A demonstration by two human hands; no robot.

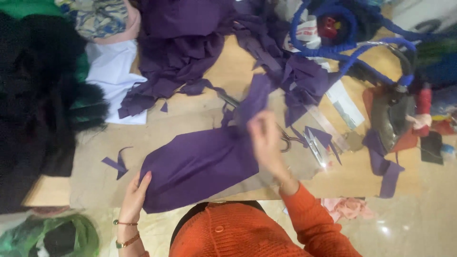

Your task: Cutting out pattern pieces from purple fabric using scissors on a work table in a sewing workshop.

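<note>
A folded purple fabric piece point(200, 164) lies on a brown paper pattern point(95, 166) in front of me. My left hand point(135, 195) rests flat on its near left corner, fingers apart. Blurred by motion, my right hand point(264, 140) pinches the cloth's far right end and lifts a purple flap point(254, 97) above the table. Scissors point(285, 140) lie partly hidden just behind that hand. I wear an orange knitted sleeve and bracelets on the left wrist.
A heap of purple fabric point(185, 43) fills the back. White cloth point(114, 71) and dark fluffy material point(38, 95) sit at the left. An iron point(390, 116) with a blue cord point(333, 47), small snips point(314, 145), a clear ruler point(328, 126) and purple scraps point(385, 173) lie right.
</note>
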